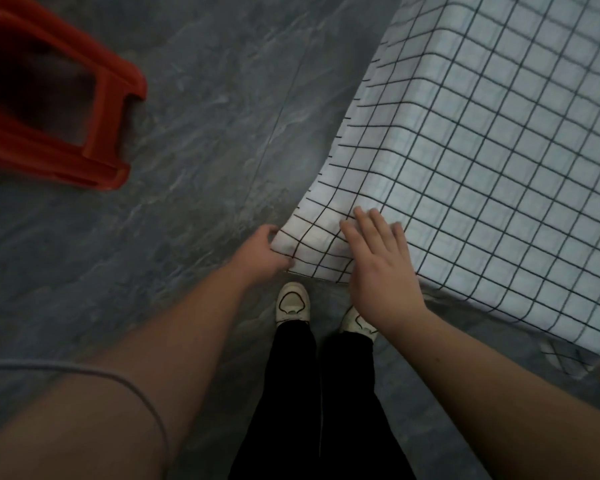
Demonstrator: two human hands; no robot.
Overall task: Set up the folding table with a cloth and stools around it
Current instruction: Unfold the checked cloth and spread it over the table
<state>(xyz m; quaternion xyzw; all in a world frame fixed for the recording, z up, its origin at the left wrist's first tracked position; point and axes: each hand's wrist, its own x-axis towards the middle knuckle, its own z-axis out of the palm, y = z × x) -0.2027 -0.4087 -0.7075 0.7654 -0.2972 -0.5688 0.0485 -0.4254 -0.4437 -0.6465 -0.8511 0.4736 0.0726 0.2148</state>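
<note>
The table (pixel 520 109) stands ahead to my right, the cloth (pixel 499 161) over it. My left hand (pixel 260 251) pinches the cloth's hanging corner; my right hand (pixel 378 268) lies just right of it on the cloth. A stool (pixel 59 109) sits on the floor (pixel 205 116), far left.

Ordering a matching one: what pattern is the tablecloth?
White cloth with a thin black grid, head view.

There is just one camera, worn on the person's head. It looks almost straight down, from standing height, past both bare arms to the grey marbled floor (pixel 194 140) and two white shoes (pixel 292 302). The white cloth with thin black grid lines (pixel 482 161) fills the right side, quite near. A red plastic stool (pixel 59 109) sits at the top left edge, partly cut off.
</note>
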